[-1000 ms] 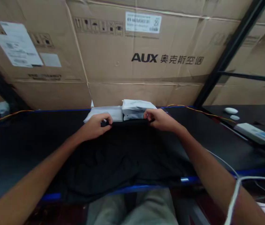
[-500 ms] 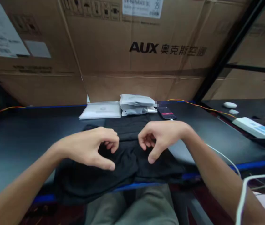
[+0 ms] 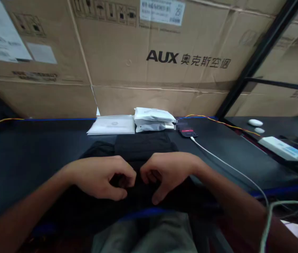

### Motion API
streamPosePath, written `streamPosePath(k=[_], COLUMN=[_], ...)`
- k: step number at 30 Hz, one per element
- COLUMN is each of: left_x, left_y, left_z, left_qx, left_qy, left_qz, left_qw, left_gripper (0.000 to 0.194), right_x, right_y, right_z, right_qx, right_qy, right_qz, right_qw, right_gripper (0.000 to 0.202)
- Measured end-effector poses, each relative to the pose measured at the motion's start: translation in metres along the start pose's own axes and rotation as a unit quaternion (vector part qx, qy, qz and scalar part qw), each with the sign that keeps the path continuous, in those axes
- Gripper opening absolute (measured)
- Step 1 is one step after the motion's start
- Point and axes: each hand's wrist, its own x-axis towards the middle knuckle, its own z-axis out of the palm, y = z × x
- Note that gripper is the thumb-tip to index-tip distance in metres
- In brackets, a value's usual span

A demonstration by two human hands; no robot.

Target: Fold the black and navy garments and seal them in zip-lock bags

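Note:
A black cloth garment (image 3: 143,146) lies across the dark table, its near part dim and hanging at the front edge. Over its left half is my left hand (image 3: 106,177), fingers curled, with a gap between thumb and fingertips and nothing visible between them. My right hand (image 3: 166,175) hovers over the right half in a similar curved shape, thumb apart from the fingers, holding nothing. The two hands are close together but not touching. Whether the fingertips touch the cloth is hard to tell.
Behind the cloth lie a flat white package (image 3: 112,125) and stacked white bags (image 3: 152,119). A phone (image 3: 188,133) with a white cable (image 3: 228,163) is to their right. Large cardboard boxes (image 3: 117,52) stand behind the table. A black shelf post (image 3: 257,59) rises at right.
Both hands have moved down and nearer the table's front edge, and my right hand has shifted left toward my left hand. The picture's near part has become darker.

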Motion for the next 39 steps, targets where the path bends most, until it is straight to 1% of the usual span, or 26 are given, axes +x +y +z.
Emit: streamPosePath(k=[3,5,8,10,12,14,16,17,19,22,26,28,30,32,34,35,37,39], left_x=[-0.006,-0.01,-0.01,-0.008,-0.006,-0.006,-0.006,-0.007,-0.009,-0.013,-0.023,-0.03,-0.039,-0.046,-0.05,-0.051,-0.051,-0.05], left_y=[0.001,-0.003,-0.012,-0.019,-0.024,-0.027,-0.029,-0.03,-0.032,-0.036,-0.043,-0.047,-0.052,-0.058,-0.065,-0.068,-0.074,-0.077], left_z=[-0.006,-0.01,-0.014,-0.015,-0.015,-0.015,-0.016,-0.017,-0.018,-0.021,-0.026,-0.028,-0.032,-0.034,-0.037,-0.038,-0.039,-0.04], left_qx=[0.033,0.052,0.063,0.072,0.088,0.106,0.116,0.115,0.11,0.106,0.091,0.089,0.104,0.118,0.11,0.102,0.094,0.089], left_qy=[0.047,0.091,0.146,0.171,0.187,0.188,0.178,0.171,0.155,0.152,0.128,0.139,0.17,0.186,0.166,0.154,0.141,0.144], left_qz=[-0.04,-0.066,-0.099,-0.117,-0.137,-0.161,-0.178,-0.183,-0.191,-0.21,-0.226,-0.238,-0.267,-0.306,-0.339,-0.344,-0.336,-0.305], left_qw=[0.998,0.992,0.982,0.976,0.969,0.963,0.961,0.961,0.963,0.96,0.961,0.957,0.943,0.926,0.919,0.92,0.927,0.937], left_gripper=[0.011,0.016,0.021,0.024,0.025,0.027,0.031,0.033,0.038,0.041,0.046,0.052,0.057,0.056,0.052,0.048,0.041,0.033], right_x=[-0.007,-0.011,-0.018,-0.024,-0.031,-0.039,-0.047,-0.05,-0.054,-0.053,-0.048,-0.047,-0.047,-0.047,-0.047,-0.047,-0.046,-0.045], right_y=[0.002,0.001,0.001,0.003,0.007,0.012,0.019,0.022,0.029,0.041,0.05,0.052,0.054,0.055,0.057,0.058,0.058,0.057], right_z=[-0.006,-0.011,-0.019,-0.024,-0.028,-0.032,-0.034,-0.035,-0.035,-0.034,-0.032,-0.031,-0.03,-0.029,-0.029,-0.029,-0.029,-0.029], right_qx=[0.028,0.022,-0.033,-0.07,-0.072,-0.045,-0.01,0.0,0.0,-0.026,-0.071,-0.107,-0.136,-0.15,-0.152,-0.149,-0.139,-0.127], right_qy=[-0.017,-0.005,0.049,0.101,0.133,0.125,0.112,0.12,0.162,0.223,0.249,0.26,0.271,0.274,0.27,0.267,0.255,0.24], right_qz=[-0.001,-0.002,0.022,0.067,0.107,0.129,0.14,0.145,0.156,0.161,0.161,0.165,0.167,0.17,0.177,0.18,0.187,0.192], right_qw=[0.999,1.0,0.998,0.99,0.983,0.983,0.984,0.982,0.974,0.961,0.952,0.945,0.938,0.935,0.934,0.935,0.938,0.943], right_gripper=[0.027,0.02,0.018,0.023,0.03,0.036,0.036,0.034,0.026,0.019,0.023,0.028,0.033,0.035,0.037,0.037,0.036,0.034])
